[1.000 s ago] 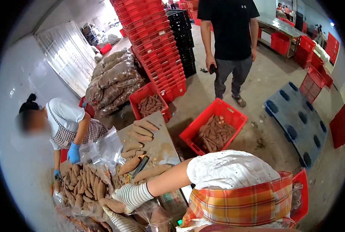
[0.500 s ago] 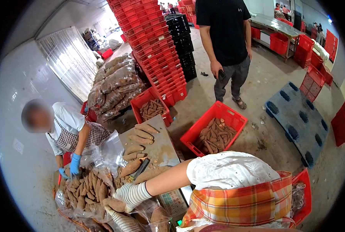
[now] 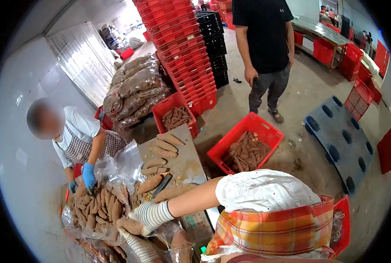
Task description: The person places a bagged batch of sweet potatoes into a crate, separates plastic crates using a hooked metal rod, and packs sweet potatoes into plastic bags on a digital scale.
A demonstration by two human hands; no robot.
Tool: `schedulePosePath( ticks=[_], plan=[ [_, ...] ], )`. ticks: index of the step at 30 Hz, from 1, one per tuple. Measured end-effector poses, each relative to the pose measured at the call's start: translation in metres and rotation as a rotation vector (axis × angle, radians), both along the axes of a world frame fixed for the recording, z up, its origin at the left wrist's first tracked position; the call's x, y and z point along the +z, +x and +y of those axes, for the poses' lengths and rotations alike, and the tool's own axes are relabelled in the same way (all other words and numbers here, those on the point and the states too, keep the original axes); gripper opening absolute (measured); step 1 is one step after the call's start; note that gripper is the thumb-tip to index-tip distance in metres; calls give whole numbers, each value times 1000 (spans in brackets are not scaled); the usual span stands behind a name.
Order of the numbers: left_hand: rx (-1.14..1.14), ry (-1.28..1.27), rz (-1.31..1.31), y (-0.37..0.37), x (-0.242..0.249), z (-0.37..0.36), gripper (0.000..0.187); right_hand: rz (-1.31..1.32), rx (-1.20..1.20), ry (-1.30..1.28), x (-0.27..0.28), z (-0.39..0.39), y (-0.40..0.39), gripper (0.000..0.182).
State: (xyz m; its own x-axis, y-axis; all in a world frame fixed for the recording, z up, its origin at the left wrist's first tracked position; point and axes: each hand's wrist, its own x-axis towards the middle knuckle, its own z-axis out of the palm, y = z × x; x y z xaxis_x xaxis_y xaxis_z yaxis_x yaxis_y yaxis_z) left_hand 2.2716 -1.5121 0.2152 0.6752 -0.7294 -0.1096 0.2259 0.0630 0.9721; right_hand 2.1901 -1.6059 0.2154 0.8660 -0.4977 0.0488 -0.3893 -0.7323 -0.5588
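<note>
My right hand (image 3: 150, 217), in a striped knit glove, reaches across from the white sleeve and grips one end of a sweet potato (image 3: 130, 226). Below it my left hand (image 3: 136, 243), gloved alike, has its fingers against the underside of that sweet potato. Just beyond lies a heap of sweet potatoes (image 3: 96, 210) on clear plastic. A plastic-wrapped sweet potato (image 3: 181, 245) sits near my left wrist. Beside my right hand, a long black object (image 3: 162, 186) rests among larger sweet potatoes on the metal table (image 3: 184, 151).
Across the heap, a co-worker's blue-gloved hand (image 3: 89, 176) touches sweet potatoes. Red crates (image 3: 259, 125) of sweet potatoes stand on the floor, near a tall stack of red crates (image 3: 182, 48) and filled sacks (image 3: 136, 85). A person (image 3: 263, 39) stands behind; a blue pallet (image 3: 340, 140) lies right.
The view has shifted slightly, so the surroundings sit a little further right. Both my hands stay at the same sweet potato. The co-worker's blue-gloved hands have moved a little over the heap.
</note>
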Motion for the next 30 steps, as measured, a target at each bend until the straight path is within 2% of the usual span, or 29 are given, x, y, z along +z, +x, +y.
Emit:
schedulePosePath(
  ticks=[1,3,4,5,6,10,13,17,22,25,28,30],
  plan=[
    [-3,-15,29,0,-1,-1,59,4,-11,10,3,2,-1,75],
    [-84,3,191,49,-43,-14,66,1,0,33,12,3,-9,75],
    [-171,20,353,83,-72,-23,74,-2,6,56,15,4,-11,74],
    [-254,32,514,90,-70,-23,82,-48,10,61,12,4,-10,65],
    [-371,-37,449,89,-75,-20,89,-33,-9,62,12,4,-11,68],
    [-273,-55,490,82,-72,-14,83,-12,32,55,-2,-6,-3,77],
    [-352,-82,398,56,-42,-5,79,25,39,97,4,-8,-7,80],
    [-386,-126,332,63,-49,-3,76,15,60,157,2,-11,-9,80],
    [-177,14,364,46,-30,-13,72,8,88,178,5,-13,-8,79],
    [-212,-3,413,110,-102,-15,73,-40,59,193,10,-13,-7,68],
    [-242,-13,434,125,-120,-15,73,-7,39,181,19,-9,-11,67],
    [-189,35,445,93,-81,-16,74,-92,21,160,16,-8,-9,66]
  ],
)
